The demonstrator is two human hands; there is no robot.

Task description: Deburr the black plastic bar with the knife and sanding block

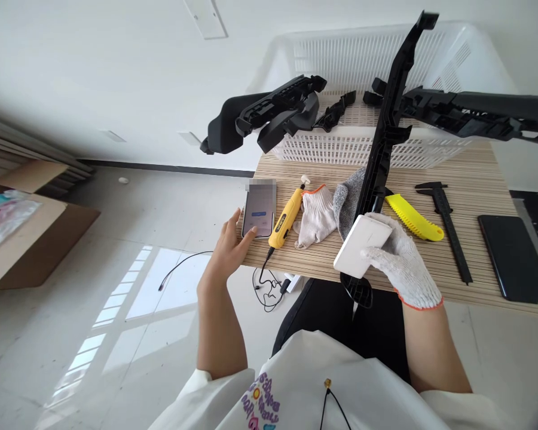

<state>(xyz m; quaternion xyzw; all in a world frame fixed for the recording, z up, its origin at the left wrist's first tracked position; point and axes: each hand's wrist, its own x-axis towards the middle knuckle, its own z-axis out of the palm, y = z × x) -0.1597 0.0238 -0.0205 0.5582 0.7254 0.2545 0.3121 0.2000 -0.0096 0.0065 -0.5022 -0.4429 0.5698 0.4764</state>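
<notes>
My bare left hand (229,246) rests at the table's left edge with its fingers apart. Its thumb lies on the lower part of a phone (259,209) with a lit screen. In a white knit glove with an orange cuff, my right hand (401,263) grips a flat white rectangular block (361,245). The block is over the lower part of a long black plastic trim piece (383,140), which leans from the basket past the table's front edge. A yellow corded rotary tool (287,218) lies beside the phone. Right of it are a loose white glove (318,215) and a grey cloth (347,200).
Behind, a white plastic basket (332,146) holds several black plastic parts (269,113). On the right lie a yellow-handled cutter (415,218), a black caliper (451,233) and a black phone (515,257). An open cardboard box (49,239) stands on the left floor; cables (269,292) hang below the table.
</notes>
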